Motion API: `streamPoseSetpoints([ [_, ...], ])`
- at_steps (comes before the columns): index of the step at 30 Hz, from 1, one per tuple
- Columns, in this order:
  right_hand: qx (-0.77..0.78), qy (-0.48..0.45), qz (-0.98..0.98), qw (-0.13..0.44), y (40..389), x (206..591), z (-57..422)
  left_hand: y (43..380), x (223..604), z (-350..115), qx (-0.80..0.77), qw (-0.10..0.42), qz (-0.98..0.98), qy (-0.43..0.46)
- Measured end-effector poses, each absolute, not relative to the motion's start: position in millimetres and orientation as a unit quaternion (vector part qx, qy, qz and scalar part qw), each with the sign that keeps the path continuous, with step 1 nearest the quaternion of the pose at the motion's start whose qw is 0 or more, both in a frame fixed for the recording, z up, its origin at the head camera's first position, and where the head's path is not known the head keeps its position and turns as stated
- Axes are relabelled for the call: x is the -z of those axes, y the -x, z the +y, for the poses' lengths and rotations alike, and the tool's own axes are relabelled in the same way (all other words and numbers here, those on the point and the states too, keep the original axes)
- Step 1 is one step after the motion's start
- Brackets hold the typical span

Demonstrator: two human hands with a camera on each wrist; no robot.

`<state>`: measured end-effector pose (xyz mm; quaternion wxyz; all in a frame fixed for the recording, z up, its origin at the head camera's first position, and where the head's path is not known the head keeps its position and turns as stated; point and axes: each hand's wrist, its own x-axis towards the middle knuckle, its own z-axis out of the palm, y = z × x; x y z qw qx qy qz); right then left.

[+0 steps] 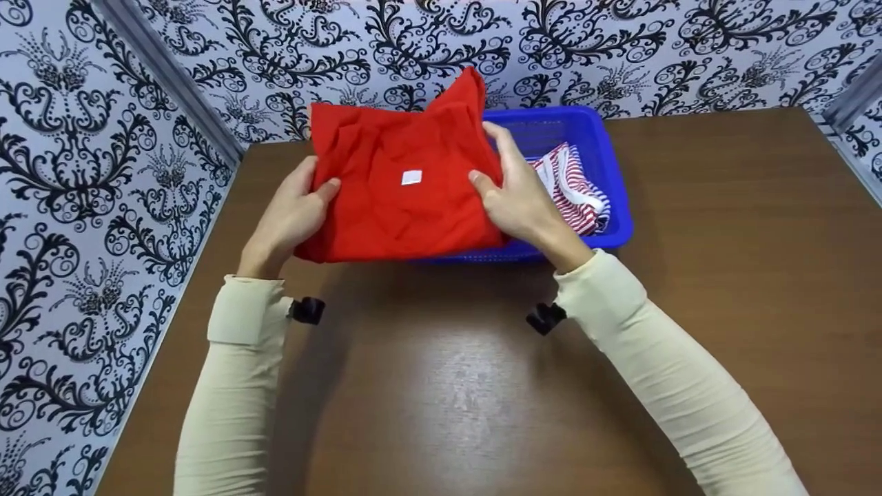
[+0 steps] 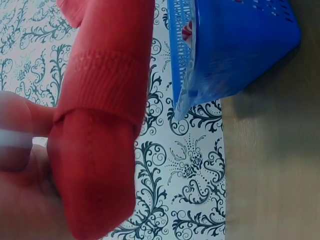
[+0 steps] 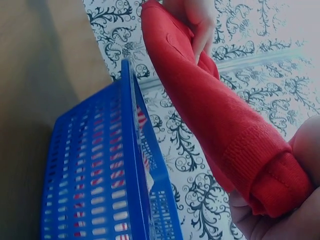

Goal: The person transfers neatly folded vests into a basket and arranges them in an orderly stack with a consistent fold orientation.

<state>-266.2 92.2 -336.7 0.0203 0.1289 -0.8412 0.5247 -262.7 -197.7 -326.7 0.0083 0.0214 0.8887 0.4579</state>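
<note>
A folded red garment [image 1: 386,213] with a small white square on it hangs stretched between my two hands, above the left part of a blue plastic basket [image 1: 615,186]. My left hand [image 1: 293,210] grips its left edge, thumb on top. On the right edge, my right hand [image 1: 517,189] holds it with the thumb on the upper face and fingers behind. Ribbed trim shows on the red cloth [image 2: 100,90] in the left wrist view. Inside the basket lies a striped red and white garment [image 1: 568,186], partly covered by my right hand.
The basket stands on a brown wooden table [image 1: 723,275] near the back wall [image 1: 620,55], which has black scroll-patterned paper. Another patterned wall [image 1: 89,207] borders the table at the left. Black wrist mounts [image 1: 306,310] stick out from the cream sleeves [image 1: 241,386].
</note>
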Motion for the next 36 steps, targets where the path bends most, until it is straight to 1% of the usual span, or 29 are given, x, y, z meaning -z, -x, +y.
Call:
streamPoseSetpoints([
  [14,-0.529,-0.115,-0.84,0.029,272,335,112,274,327,-181,-0.485,0.019,0.873,-0.037],
  [20,-0.523,-0.112,-0.844,0.043,276,335,119,280,325,-172,-0.516,0.024,0.855,-0.045],
  [25,-0.527,-0.101,-0.843,0.037,279,333,125,285,325,-165,-0.529,0.029,0.847,-0.047],
  [36,-0.504,-0.074,-0.86,0.032,287,339,142,293,330,-149,-0.579,0.07,0.812,-0.037],
])
